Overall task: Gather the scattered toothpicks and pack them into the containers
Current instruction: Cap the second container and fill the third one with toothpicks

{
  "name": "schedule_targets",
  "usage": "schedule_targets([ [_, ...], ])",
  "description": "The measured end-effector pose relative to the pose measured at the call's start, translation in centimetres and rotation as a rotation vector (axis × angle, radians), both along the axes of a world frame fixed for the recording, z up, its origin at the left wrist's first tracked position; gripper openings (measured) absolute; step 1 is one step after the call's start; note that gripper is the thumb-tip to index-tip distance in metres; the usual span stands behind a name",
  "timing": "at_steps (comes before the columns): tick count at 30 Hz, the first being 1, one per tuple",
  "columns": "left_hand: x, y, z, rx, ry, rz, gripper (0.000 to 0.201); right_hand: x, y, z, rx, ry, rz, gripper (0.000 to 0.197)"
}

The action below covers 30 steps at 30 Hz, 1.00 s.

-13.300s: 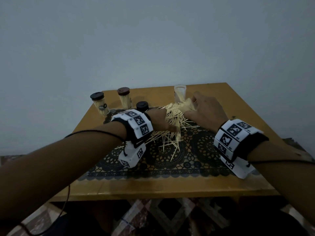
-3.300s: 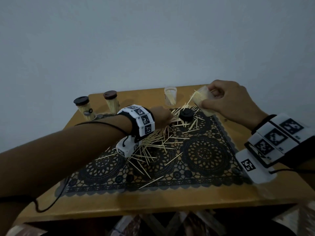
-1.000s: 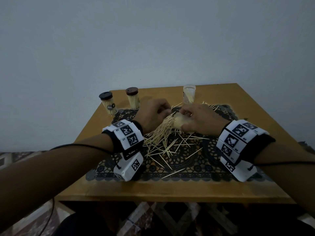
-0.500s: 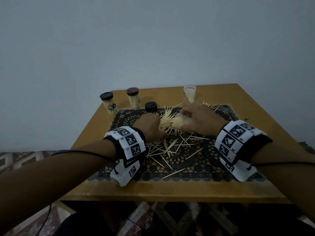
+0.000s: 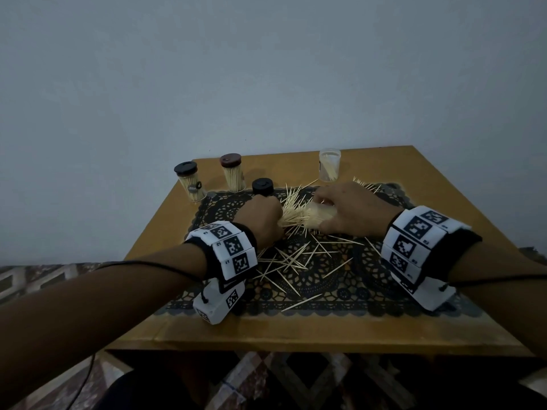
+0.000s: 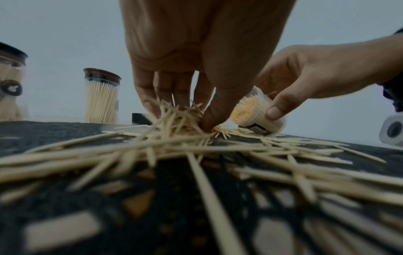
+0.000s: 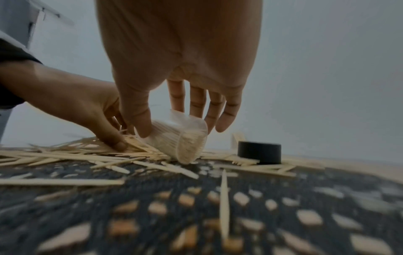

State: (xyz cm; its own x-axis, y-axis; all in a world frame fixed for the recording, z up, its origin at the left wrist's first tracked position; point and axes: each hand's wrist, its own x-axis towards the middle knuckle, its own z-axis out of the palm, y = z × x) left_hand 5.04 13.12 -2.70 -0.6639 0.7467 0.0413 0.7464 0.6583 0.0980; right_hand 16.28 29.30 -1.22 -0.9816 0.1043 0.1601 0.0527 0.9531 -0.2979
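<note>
No readable words or numbers appear anywhere. The white wristbands point(image 5: 233, 250) on both forearms carry square black-and-white coded markers, with tiny characters beside them too small to read. The clear plastic toothpick jar with a black lid point(image 6: 10, 82), at the far left of the wooden table, bears a small round dark sticker with a pale apple-like shape; any lettering on it is illegible.

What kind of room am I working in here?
Probably a home room, not a lab or workshop: a small wooden table stands against a plain bare wall, covered by a dark lace-pattern mat, with patterned floor tiles below. Which room, I cannot tell.
</note>
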Motion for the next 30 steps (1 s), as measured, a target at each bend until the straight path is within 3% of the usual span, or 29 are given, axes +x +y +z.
schedule_targets([
  [6, -0.4, -0.3, 1.3, 0.07, -0.088, -0.059, 0.013, 0.6, 0.4, 0.2, -0.094, 0.053, -0.041, 0.041],
  [10, -1.1, -0.7, 2.3, 0.096, -0.18, -0.064, 0.023, 0.5, 0.4, 0.1, -0.105, 0.041, -0.05, 0.043],
  [24, -1.6, -1.9, 4.4, 0.125, -0.394, -0.14, 0.015, 0.5, 0.2, -0.1, -0.138, 0.076, -0.021, 0.046],
  [30, -0.6, 0.5, 4.1, 0.093, -0.3, -0.231, 0.02, 0.1, -0.3, -0.3, -0.07, 0.084, 0.05, 0.042],
])
